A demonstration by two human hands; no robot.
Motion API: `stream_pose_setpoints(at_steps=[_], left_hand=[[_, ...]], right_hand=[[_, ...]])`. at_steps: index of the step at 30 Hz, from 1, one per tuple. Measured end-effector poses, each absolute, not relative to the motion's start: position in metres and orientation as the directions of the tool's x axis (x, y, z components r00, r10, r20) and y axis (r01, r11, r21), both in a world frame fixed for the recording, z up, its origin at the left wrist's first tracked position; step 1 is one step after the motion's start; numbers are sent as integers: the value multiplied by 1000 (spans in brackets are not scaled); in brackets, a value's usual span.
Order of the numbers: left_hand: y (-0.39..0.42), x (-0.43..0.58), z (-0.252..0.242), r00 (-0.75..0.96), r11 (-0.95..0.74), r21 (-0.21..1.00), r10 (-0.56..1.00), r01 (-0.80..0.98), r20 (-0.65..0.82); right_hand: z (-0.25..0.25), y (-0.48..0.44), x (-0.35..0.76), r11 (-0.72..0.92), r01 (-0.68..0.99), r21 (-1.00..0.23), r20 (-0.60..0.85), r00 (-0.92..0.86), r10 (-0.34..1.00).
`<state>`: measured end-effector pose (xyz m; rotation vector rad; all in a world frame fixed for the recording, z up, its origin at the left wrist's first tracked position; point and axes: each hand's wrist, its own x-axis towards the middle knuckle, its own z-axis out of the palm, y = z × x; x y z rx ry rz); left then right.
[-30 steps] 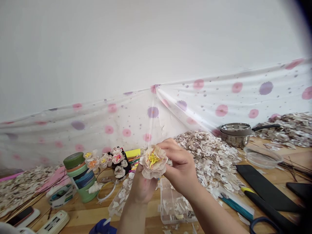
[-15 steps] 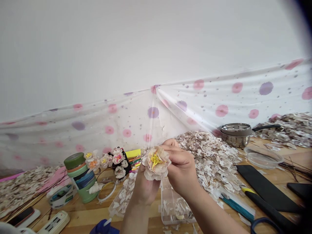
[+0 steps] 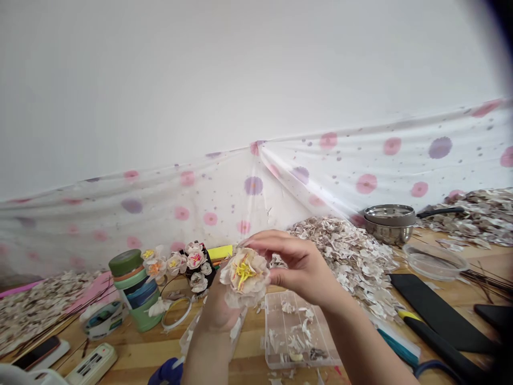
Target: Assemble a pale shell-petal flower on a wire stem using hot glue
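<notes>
Power strip [image 3: 93, 364]: lying on wooden table [image 3: 250, 350], far left, near front edge of view.
Green jar [image 3: 136, 294]: upright, lid on, behind and right of power strip.
Small flowers [image 3: 175, 263]: clustered just right of green jar, centres yellow, orange and pink.
Left hand [image 3: 220, 307]: raised over wooden table, forearm steep from bottom edge, leaning slightly right; placed below and behind large flower.
Left grip: mostly covered by large flower; can't make out finger closure or hold.
Large flower [image 3: 244, 275]: held up off wooden table, between left hand and right hand; cream, yellow centre toward camera.
Right hand [image 3: 310, 267]: forearm slanting up and left from lower right; knuckles up, palm toward large flower.
Right fingers [image 3: 280, 245]: arched over upper rim, thumb at right rim, wide gap between; pinch on rim unclear.
Divided plastic box [image 3: 296, 331]: on wooden table, below right hand, containing scattered flakes.
Flake heap [image 3: 344, 256]: behind right hand.
Metal bowl [image 3: 388, 233]: beside flake heap, farther right.
</notes>
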<state>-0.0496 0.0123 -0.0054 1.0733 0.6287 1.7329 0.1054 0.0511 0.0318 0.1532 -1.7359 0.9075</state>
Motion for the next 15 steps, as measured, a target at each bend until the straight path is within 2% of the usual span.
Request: stream_pose_setpoints(at_steps=[2,5,7,12,15], left_hand=[[7,-57,3,-171,-433,796,901,-423,399],[-3,-68,21,-166,-498,817,867,-291,470],[-10,-75,31,-266,-578,781,812,-237,520],[-24,-91,40,-448,-563,820,762,-101,468],[-32,-98,43,-494,-570,821,720,-22,487]], right_hand=[[32,56,111,701,-498,-511,858,-338,386],[33,61,118,678,-494,-544,826,-178,534],[33,63,121,651,-524,-549,792,-78,605],[31,65,118,682,-516,-519,788,20,615],[24,68,106,698,-409,-588,777,-48,627]])
